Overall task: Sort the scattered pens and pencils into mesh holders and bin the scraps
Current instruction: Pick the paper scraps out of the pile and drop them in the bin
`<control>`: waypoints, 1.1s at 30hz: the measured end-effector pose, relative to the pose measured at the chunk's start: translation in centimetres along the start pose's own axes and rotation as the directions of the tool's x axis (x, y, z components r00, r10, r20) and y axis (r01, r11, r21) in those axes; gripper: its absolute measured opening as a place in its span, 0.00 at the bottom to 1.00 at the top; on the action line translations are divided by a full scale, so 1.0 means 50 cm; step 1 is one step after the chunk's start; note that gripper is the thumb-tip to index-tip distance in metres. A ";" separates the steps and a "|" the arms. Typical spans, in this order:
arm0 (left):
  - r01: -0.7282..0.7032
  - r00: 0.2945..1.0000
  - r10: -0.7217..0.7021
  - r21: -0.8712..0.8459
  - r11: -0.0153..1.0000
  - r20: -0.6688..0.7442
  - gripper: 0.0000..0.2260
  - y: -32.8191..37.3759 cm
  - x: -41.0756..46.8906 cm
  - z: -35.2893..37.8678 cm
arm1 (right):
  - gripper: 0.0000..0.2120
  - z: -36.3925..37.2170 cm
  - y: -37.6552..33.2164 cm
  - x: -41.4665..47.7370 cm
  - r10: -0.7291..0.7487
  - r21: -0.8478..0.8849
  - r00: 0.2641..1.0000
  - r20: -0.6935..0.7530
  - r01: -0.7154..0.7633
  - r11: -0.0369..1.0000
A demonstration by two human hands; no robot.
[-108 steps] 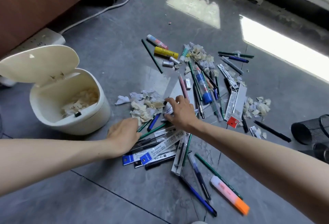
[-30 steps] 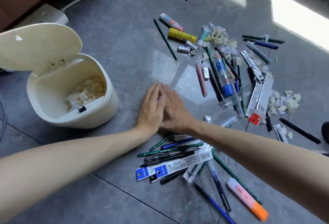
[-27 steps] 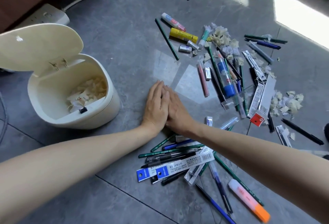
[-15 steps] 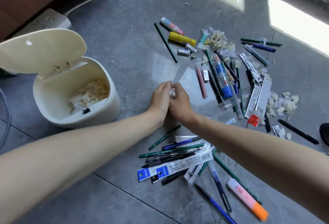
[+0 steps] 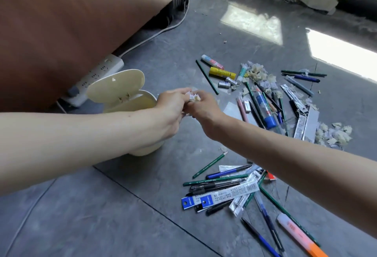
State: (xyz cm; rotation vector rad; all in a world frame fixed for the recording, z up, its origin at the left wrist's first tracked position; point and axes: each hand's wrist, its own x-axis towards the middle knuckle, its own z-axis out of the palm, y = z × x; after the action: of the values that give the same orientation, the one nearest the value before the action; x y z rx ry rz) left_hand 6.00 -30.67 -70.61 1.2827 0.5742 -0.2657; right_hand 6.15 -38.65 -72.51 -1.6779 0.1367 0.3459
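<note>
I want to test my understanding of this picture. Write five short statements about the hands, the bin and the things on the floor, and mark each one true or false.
1. The left hand and the right hand together hold a wad of white paper scraps. True.
2. The round cream plastic bin has its lid closed. False: the lid stands open.
3. The yellow glue stick lies on the grey tiled floor. True.
4. The floor has no scraps on it. False: a pile of paper scraps lies at the right.
5. The left hand grips the pink and orange highlighter. False: it lies on the floor.

bin (image 5: 130, 104) interior hidden by forearm, highlighter (image 5: 293, 231) cropped
</note>
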 end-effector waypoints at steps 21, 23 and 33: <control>-0.026 0.993 0.090 0.631 0.775 -0.071 0.14 0.030 -0.011 -0.257 | 0.26 0.192 -0.011 0.020 -0.182 -0.659 0.905 0.385 0.408 0.632; -0.067 0.986 0.159 0.770 0.634 -0.045 0.14 0.024 -0.009 -0.264 | 0.30 0.178 -0.013 0.018 -0.206 -0.622 0.890 0.407 0.435 0.651; -0.266 0.900 0.428 0.884 0.383 0.086 0.18 0.013 -0.036 -0.278 | 0.25 0.139 0.003 0.005 -0.410 -0.435 0.783 0.468 0.608 0.664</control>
State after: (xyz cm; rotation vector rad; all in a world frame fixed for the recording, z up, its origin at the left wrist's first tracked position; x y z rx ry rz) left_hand 1.30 -17.46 -71.46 2.4609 0.2389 -0.0836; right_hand 5.33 -31.83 -73.44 -2.1246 -0.7778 0.2328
